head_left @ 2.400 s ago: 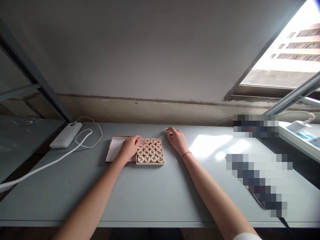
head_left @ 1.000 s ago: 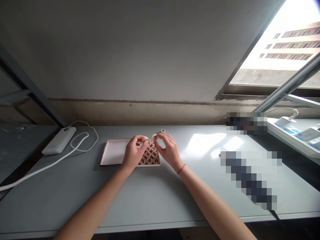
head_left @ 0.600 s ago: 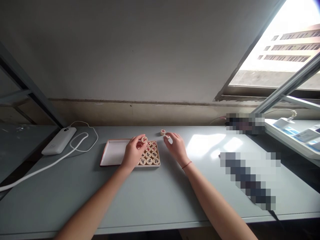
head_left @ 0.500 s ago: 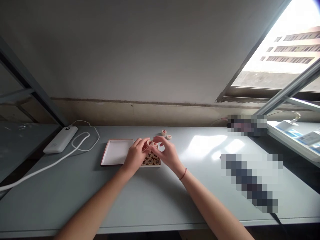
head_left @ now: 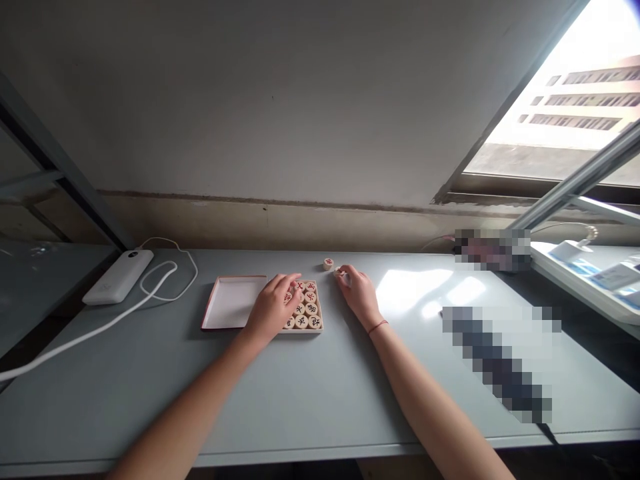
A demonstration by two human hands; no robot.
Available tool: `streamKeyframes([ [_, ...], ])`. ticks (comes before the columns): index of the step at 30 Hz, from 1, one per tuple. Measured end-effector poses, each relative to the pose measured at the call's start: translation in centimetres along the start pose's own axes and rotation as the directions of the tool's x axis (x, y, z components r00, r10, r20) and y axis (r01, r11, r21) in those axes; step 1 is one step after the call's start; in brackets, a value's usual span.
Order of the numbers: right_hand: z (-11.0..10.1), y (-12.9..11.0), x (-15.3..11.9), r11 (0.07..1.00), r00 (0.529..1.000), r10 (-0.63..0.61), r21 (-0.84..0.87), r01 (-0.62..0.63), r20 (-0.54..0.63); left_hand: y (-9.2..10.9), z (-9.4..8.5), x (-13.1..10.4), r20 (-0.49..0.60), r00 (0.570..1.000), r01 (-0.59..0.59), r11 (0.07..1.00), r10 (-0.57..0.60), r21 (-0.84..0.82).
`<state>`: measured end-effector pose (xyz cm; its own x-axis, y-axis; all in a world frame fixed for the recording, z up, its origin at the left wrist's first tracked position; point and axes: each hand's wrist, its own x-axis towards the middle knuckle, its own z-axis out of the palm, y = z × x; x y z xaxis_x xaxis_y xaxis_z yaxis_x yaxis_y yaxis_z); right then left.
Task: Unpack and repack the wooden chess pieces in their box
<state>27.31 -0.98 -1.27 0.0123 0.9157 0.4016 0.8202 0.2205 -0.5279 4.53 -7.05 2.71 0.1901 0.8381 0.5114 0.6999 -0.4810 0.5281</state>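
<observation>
A shallow box [head_left: 322, 315] filled with rows of round Chinese chess pieces [head_left: 311, 309] lies on the desk, some marked in red and some in black. My left hand [head_left: 270, 310] rests over its left side, thumb and fingers apart, hiding part of the rows. To the right of the box, my right hand [head_left: 361, 295] has its fingertips closed on a loose Chinese chess piece [head_left: 339, 272], which they partly cover. Just behind stands another loose piece [head_left: 328, 263] with a red character.
The box's lid [head_left: 234, 303], white inside with a red edge, lies left of the box. A white power bank [head_left: 117, 279] with a cable [head_left: 100, 338] is at the far left. Blurred-out objects [head_left: 500, 360] lie on the right, near a white tray [head_left: 590, 280].
My right hand has moved from above the box to the right and taken hold of a loose piece. My left hand stays at the box, where more pieces now show.
</observation>
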Motion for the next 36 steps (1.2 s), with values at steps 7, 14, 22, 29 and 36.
streamKeyframes([
  [7,1.2,0.2,0.8,0.997,0.999,0.033,-0.075,-0.032,0.006,-0.7,0.1,0.1,0.007,1.000,0.024,1.000,-0.024,0.005],
  [14,2.3,0.8,2.2,0.999,1.000,0.022,-0.025,-0.022,-0.017,-1.0,-0.1,0.1,0.017,0.999,0.044,0.999,-0.044,0.010],
  [22,1.2,-1.7,0.6,0.997,0.985,-0.058,0.042,0.065,-0.163,-1.0,-0.2,1.0,0.041,0.989,0.119,0.928,-0.143,0.353],
  [29,0.8,-6.3,-2.3,0.963,0.989,0.039,0.257,-0.076,0.146,0.0,1.7,2.5,0.177,0.949,0.146,0.863,-0.261,0.484],
  [36,0.7,-6.3,-2.1,0.924,0.989,0.102,0.357,-0.136,0.111,0.8,1.9,1.9,0.114,0.965,0.176,0.907,-0.236,0.383],
])
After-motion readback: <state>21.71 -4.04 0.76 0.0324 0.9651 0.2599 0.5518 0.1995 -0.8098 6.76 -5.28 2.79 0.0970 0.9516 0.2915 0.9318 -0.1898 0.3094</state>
